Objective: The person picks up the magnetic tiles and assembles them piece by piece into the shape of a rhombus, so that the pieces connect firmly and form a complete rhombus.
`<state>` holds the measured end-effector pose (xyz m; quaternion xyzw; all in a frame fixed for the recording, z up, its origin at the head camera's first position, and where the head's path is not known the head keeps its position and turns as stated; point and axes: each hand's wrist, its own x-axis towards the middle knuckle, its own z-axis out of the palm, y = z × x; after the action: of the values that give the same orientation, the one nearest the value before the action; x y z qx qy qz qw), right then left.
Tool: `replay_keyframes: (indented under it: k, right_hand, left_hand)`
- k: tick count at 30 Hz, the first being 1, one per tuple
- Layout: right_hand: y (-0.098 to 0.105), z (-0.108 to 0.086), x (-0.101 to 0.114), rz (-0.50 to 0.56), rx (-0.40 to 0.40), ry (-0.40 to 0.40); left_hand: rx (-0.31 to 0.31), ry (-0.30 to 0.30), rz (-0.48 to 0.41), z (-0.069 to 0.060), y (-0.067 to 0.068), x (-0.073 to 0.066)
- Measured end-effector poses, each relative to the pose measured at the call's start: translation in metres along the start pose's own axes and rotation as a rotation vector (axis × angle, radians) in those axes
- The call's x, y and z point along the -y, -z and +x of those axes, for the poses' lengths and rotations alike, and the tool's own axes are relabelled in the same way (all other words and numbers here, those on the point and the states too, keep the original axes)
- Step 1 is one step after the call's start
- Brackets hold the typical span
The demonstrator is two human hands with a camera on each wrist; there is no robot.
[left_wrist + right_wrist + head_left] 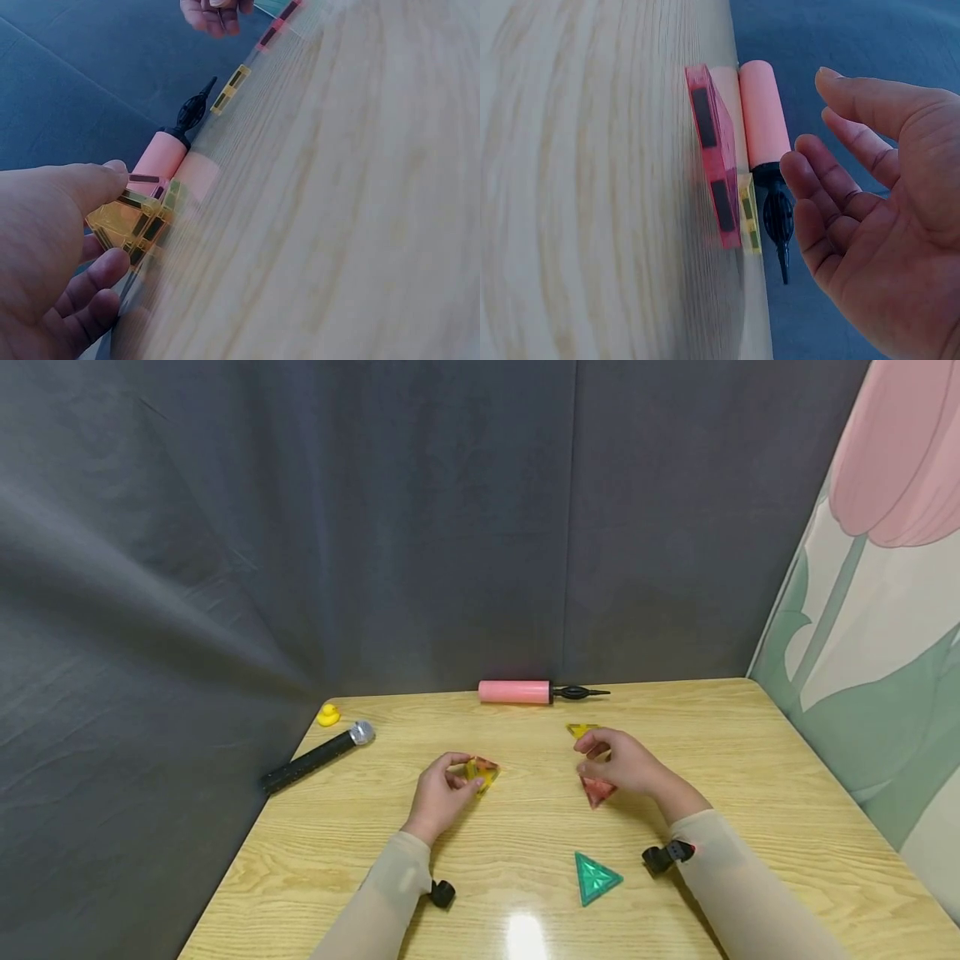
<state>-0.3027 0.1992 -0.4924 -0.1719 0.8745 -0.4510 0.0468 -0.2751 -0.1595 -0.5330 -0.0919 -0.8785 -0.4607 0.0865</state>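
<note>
Here in the left hand (pixel 438 793) sits a small cluster of translucent yellow and orange-red plastic tiles (pixel 482 770), pinched between thumb and fingers just above the wooden tabletop or on it; I can't tell whether its lower edge touches. The grip keeps to the outer side, likely so the side facing the middle of the table is free. Dark strips line the tile edges, and they look like magnets, which would explain how the pieces cling at angles.

Across to the right hand (pixel 622 764): thumb and fingers apart, loosely curved, nothing between them in the right wrist view. It hovers by a translucent red triangular plastic tile (pixel 597 792), lying flat on the table. Just beyond sits a translucent yellow plastic tile (pixel 581 729), partly hidden behind that hand in the head view. Nearer the person, a translucent green triangular plastic tile (pixel 596 878) lies by itself, well within reach.

Further out, a pink cylindrical pump with a black nozzle (pixel 516 692) lies along the far edge, while a black microphone with a silver head (pixel 318 760) and a small yellow toy duck (pixel 328 716) sit at the left, seemingly parked out of the way.
</note>
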Motion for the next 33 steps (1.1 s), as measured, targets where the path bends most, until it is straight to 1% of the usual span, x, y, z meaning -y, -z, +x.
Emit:
replay_keyframes:
  k: [8,11,17,21,26,33]
  right_hand:
    - [0.008,-0.003,-0.009,-0.052,-0.028,-0.001]
    - [0.010,-0.002,-0.015,-0.071,-0.026,0.003]
    - [0.008,0.000,-0.023,-0.121,-0.016,-0.021]
    - [0.008,0.001,-0.024,-0.131,-0.013,-0.038]
    - [0.008,0.000,-0.026,-0.132,-0.006,-0.051]
    - [0.007,0.001,-0.029,-0.118,0.009,-0.053]
  left_hand:
    - [-0.018,0.019,0.020,0.001,0.001,0.001]
    - [-0.029,0.027,0.026,0.000,0.001,0.001]
    - [-0.057,0.037,0.044,0.001,0.001,0.002]
    - [-0.073,0.036,0.055,0.001,0.002,0.005]
    - [-0.096,0.027,0.046,0.001,0.003,0.006]
    - [-0.115,0.040,0.059,0.002,0.005,0.008]
